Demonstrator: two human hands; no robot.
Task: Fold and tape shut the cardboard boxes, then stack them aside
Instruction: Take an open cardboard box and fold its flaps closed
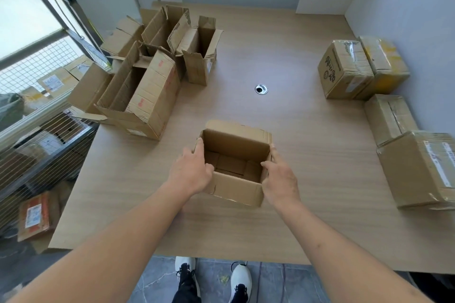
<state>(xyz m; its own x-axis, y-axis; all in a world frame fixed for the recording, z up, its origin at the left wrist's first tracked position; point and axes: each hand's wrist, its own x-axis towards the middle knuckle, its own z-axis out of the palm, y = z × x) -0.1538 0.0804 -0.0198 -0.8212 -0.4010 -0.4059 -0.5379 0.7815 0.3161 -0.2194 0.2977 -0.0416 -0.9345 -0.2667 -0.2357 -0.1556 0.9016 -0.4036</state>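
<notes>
Two hands grip open box (235,189): left hand (190,172), right hand (280,179).

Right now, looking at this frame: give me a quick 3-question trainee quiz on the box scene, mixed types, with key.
1. True or false: the small open box held between the left hand and right hand is already taped shut.
2. Multiple choice: the taped boxes stand at the table's
A. left side
B. right side
C. near edge
3. Fill in: the metal cable grommet lies ___ the small open box, seen from the person.

Key
1. False: top open, flaps unfolded.
2. B; the open untaped boxes are on the left.
3. Beyond.
</notes>
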